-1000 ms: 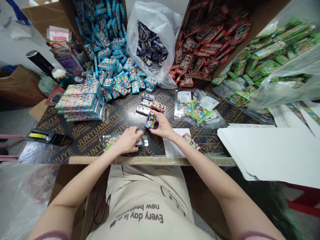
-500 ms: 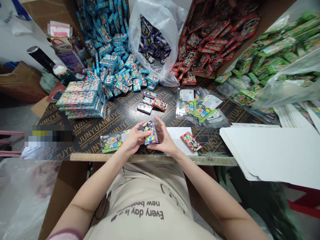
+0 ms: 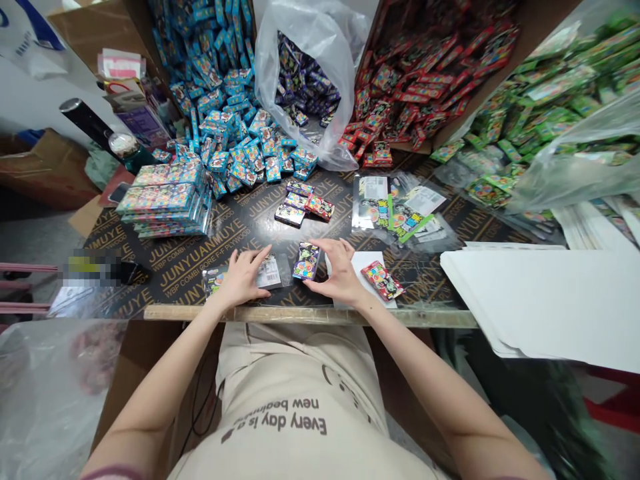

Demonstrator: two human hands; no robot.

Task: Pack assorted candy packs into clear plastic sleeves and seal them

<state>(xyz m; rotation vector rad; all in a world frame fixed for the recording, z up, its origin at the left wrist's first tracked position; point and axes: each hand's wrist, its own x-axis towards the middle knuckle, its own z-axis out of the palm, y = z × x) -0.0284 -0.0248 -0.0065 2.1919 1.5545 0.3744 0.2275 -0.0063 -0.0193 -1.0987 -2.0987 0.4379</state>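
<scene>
A small purple candy box [image 3: 306, 261] with cartoon print is on the table in front of me. My right hand [image 3: 341, 272] has its thumb and fingers around the box's right side. My left hand [image 3: 244, 277] is spread over a flat printed pouch [image 3: 270, 272] with a white label, thumb and fingers apart; whether it presses on the pouch I cannot tell. A red candy box [image 3: 383, 280] lies on white paper [image 3: 367, 261] beside my right hand. Farther back is a small group of purple boxes [image 3: 290, 215] with a red box [image 3: 320, 207].
Blue boxes [image 3: 240, 147] spill from a carton at the back. A plastic bag [image 3: 340, 143] holds purple boxes; red boxes [image 3: 400, 100] and green packs [image 3: 540, 127] are to the right. Wrapped stacks [image 3: 160, 200] stand left, printed pouches [image 3: 393, 210] and white sheets [image 3: 540, 307] right.
My left hand has let go of the purple candy box and moved left over the pouch. The box is now lower, at my right hand alone.
</scene>
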